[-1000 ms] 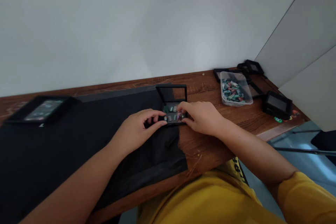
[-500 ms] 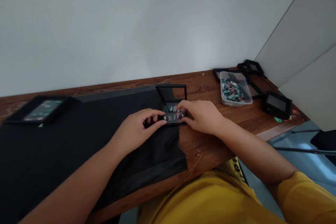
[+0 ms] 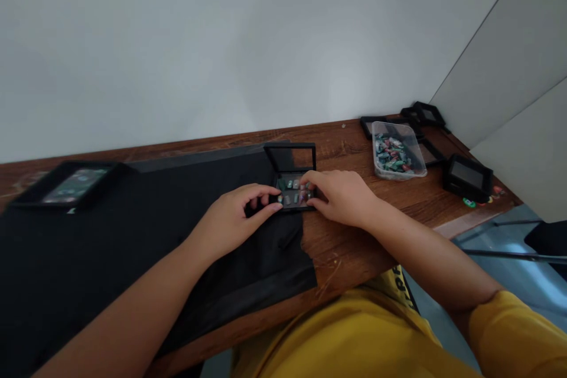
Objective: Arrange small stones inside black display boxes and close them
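A small black display box [image 3: 292, 209] lies on the dark sheet with its framed clear lid [image 3: 290, 157] raised at the back. Several small polished stones [image 3: 290, 183] sit in it in rows. My left hand [image 3: 239, 212] pinches at the box's left end, thumb and forefinger by a pale stone [image 3: 280, 198]. From the right, my right hand [image 3: 343, 196] reaches over the box's edge, its thumb and forefinger curled around a small reddish stone [image 3: 303, 195]. The other fingers of that hand are partly hidden.
A clear plastic tub [image 3: 398, 150] of wrapped green and red pieces stands at the right. Black frame boxes [image 3: 467, 176] lie around it, near small colourful items [image 3: 469, 202]. Another black frame [image 3: 66, 185] lies at left on the black sheet [image 3: 146, 218]. A wall rises behind the table.
The view has shifted very slightly. Both hands stay at the display box in nearly the same pose, and the stones show no clear movement.
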